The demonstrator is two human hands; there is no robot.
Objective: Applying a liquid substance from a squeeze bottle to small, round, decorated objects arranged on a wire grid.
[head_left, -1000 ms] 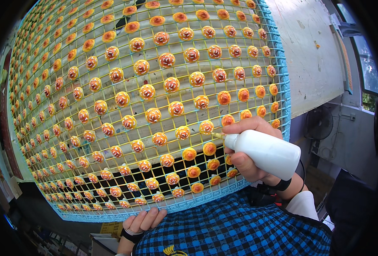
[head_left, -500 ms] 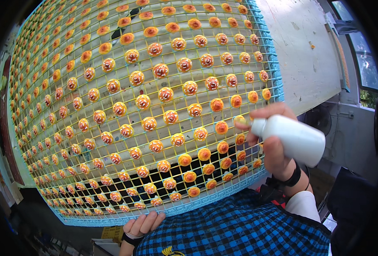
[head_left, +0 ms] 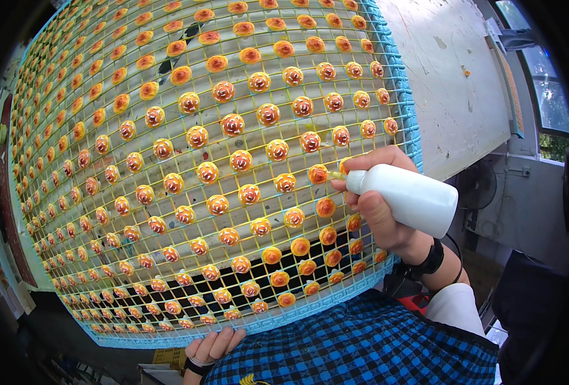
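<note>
A large wire grid rack with a blue wrapped rim (head_left: 405, 96) spreads before me, bearing rows of small round orange-and-yellow domed pieces. Many carry white strokes, such as one dome (head_left: 277, 150) near the middle; those at the far side and near right are plain orange. My right hand (head_left: 390, 224) is closed around a white squeeze bottle (head_left: 413, 200), tilted with its thin nozzle pointing left. The nozzle tip is at a plain orange dome (head_left: 318, 174); whether it touches cannot be made out. My left hand (head_left: 215, 346) curls its fingers over the rack's near rim.
A pale, stained tabletop (head_left: 454, 77) lies beneath the rack and reaches out to the right. Beyond it are a fan (head_left: 478, 185) and a window (head_left: 551, 96). A yellow crate (head_left: 171, 357) sits low beside my left hand. My blue checked apron (head_left: 355, 340) borders the rack.
My right hand has brought the bottle leftward, its nozzle now at an orange dome. The rack appears shifted slightly left and down in view. My left hand keeps its hold on the rim.
</note>
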